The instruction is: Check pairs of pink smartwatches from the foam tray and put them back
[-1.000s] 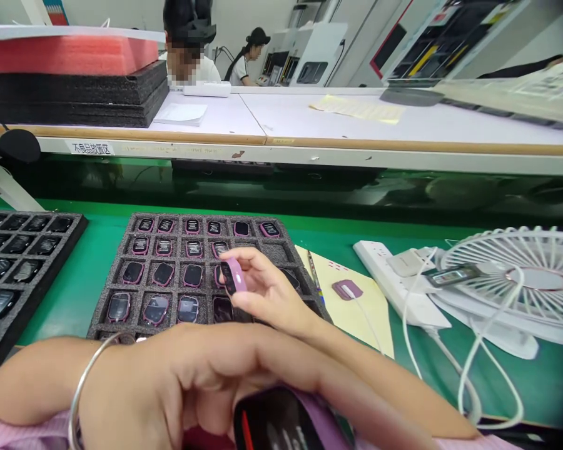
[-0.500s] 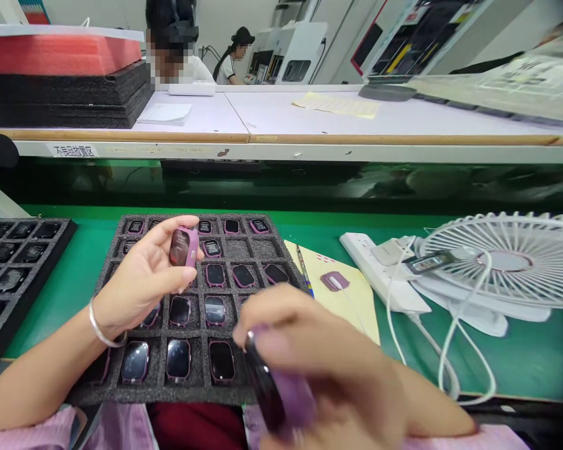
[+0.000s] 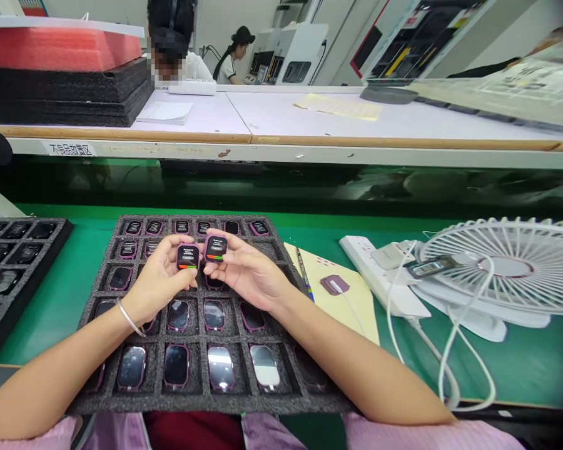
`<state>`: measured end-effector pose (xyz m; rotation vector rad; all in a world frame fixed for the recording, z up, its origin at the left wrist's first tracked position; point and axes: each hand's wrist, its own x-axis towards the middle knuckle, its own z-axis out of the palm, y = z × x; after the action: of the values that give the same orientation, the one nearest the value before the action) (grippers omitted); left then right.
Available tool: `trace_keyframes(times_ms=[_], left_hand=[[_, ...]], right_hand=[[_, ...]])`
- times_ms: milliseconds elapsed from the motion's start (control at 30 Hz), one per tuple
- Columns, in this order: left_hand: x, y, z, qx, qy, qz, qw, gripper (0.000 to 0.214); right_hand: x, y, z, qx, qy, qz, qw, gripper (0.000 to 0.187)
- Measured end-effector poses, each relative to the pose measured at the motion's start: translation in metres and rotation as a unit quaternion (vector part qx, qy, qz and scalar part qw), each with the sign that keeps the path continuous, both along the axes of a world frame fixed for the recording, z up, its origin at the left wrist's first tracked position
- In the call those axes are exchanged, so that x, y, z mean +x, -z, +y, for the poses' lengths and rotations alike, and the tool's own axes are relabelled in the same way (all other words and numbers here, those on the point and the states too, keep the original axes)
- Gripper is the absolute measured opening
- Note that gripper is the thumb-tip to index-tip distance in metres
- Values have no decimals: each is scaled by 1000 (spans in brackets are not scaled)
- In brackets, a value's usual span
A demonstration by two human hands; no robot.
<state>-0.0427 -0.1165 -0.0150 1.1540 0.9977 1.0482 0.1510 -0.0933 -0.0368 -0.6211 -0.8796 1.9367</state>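
Note:
Two smartwatch bodies with purple cases are held side by side above the foam tray [image 3: 281, 405]. My left hand [image 3: 162, 272] is closed on the left smartwatch [image 3: 188, 256], its thumb at the lower edge. My right hand [image 3: 248, 269] grips the right smartwatch [image 3: 216, 247] between thumb and fingers. Both screens face me, lit with white text and a red and green strip. Below, the dark grey tray holds several more purple watches in its compartments, some with lit text, others dark, such as a watch [image 3: 176, 365] in the front row. My forearms hide part of the tray.
Another tray of watches [image 3: 16, 253] lies at the left. To the right are a yellow sheet [image 3: 356, 300] with a pen [image 3: 304, 272] and a purple charging pad [image 3: 335, 285], a power strip [image 3: 380, 275], cables and a white fan [image 3: 507, 265]. A shelf [image 3: 272, 115] spans the back.
My right hand has moved from the near right up to my left hand, bringing its watch alongside the other. Both watches now face me with lit screens.

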Motion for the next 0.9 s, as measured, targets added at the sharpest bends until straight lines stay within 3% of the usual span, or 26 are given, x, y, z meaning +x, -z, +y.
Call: trace_keyframes(times_ms=[133, 333, 500, 767, 900], left_hand=[[-2, 1, -2, -7, -8, 6, 1000, 44], [-6, -2, 1, -24, -40, -56, 997, 42], [-6, 0, 3, -44, -47, -62, 996, 42], [-7, 3, 0, -68, -46, -37, 996, 59], [-7, 2, -1, -77, -21, -33, 996, 54]], right_hand=[[0, 4, 0, 5, 14, -20, 1000, 43], [-2, 7, 5, -33, 46, -32, 998, 20], [-6, 11, 8, -52, 59, -52, 996, 20], [-7, 18, 10, -19, 28, -73, 997, 22], [-7, 20, 13, -29, 33, -83, 996, 25]])
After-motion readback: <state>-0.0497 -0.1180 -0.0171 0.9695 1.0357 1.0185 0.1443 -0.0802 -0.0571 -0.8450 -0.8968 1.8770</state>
